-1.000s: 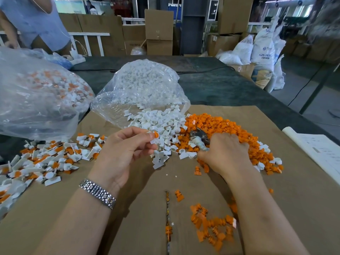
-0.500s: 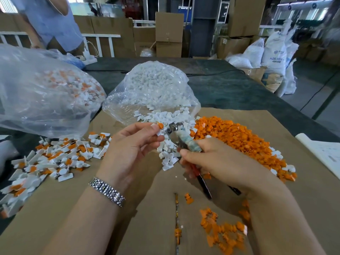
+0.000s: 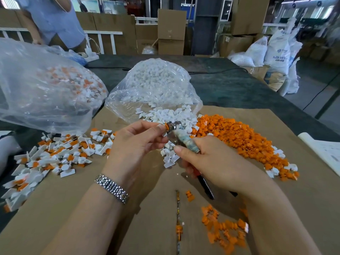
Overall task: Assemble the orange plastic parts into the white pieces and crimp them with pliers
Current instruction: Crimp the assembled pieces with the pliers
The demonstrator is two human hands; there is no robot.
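Crimping one joined piece [image 3: 166, 125], orange insert showing, held above cardboard sheet [image 3: 147, 208]. Left hand [image 3: 136, 144] pinches piece between thumb and fingertips. Right hand [image 3: 217, 162] grasps pliers [image 3: 181, 138], head touching piece; cannot tell if closed on it. Advice: seat insert squarely, squeeze steadily, keep fingertips clear. Finished pile [image 3: 55, 155] left; loose white pieces [image 3: 171, 115] and orange parts [image 3: 239, 137] ahead.
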